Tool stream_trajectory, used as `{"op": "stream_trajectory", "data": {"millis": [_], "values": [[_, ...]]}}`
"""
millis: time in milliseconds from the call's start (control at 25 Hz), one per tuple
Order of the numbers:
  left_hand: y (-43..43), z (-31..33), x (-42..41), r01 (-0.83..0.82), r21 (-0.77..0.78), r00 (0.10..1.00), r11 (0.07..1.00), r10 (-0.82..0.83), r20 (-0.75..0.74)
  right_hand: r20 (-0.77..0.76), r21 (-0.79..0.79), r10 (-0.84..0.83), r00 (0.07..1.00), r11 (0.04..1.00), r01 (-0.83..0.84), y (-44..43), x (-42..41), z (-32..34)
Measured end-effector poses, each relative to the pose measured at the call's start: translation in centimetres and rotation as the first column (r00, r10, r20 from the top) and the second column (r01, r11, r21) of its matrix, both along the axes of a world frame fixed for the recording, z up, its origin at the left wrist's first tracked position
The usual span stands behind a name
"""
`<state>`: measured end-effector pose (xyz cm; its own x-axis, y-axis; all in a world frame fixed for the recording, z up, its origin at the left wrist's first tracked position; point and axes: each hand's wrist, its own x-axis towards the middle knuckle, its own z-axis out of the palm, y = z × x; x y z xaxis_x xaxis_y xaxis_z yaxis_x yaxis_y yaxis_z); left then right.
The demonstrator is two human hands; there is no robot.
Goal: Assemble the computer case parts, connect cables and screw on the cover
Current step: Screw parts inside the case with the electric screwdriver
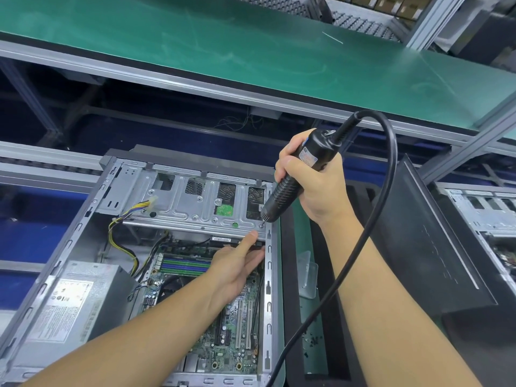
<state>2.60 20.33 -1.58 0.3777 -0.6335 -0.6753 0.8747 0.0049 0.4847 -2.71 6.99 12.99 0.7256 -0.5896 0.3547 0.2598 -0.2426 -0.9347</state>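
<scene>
An open grey computer case (67, 247) lies on its side in front of me, with its motherboard (237, 331) and power supply (69, 303) showing. A metal drive cage (178, 202) spans the far end. My right hand (315, 188) grips a black electric screwdriver (296, 174), whose bit touches a screw at the cage's near right corner (261, 225). My left hand (240, 263) reaches into the case with fingers straight, fingertips against the cage's lower edge. It holds nothing.
The screwdriver's black cable (363, 238) loops down over my right forearm. A black cover panel (424, 238) lies to the right of the case. A clear plastic bag (308, 275) sits between them. Another open case (485, 216) is at far right. A green conveyor (251, 46) runs behind.
</scene>
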Motion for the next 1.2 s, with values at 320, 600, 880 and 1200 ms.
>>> {"op": "stream_trajectory", "data": {"millis": [320,600,880,1200], "values": [[0.1,0.0,-0.1,-0.021,-0.008,1.000,1.000,0.021,-0.009,-0.073,-0.067,0.032,0.997,0.997,-0.037,1.0,0.6,0.7],[0.0,0.2,-0.1,-0.028,-0.012,0.999,1.000,0.028,-0.018,-0.095,-0.048,0.000,0.995,0.999,-0.005,1.3,0.5,0.7],[0.1,0.5,-0.1,-0.004,-0.016,1.000,1.000,0.004,-0.013,-0.102,-0.064,0.039,0.994,0.997,-0.046,1.5,0.6,0.6],[1.8,2.5,-0.2,0.374,0.217,0.902,0.902,-0.408,0.143,0.139,-0.062,0.083,0.987,0.995,-0.075,0.4,0.2,4.0]]}}
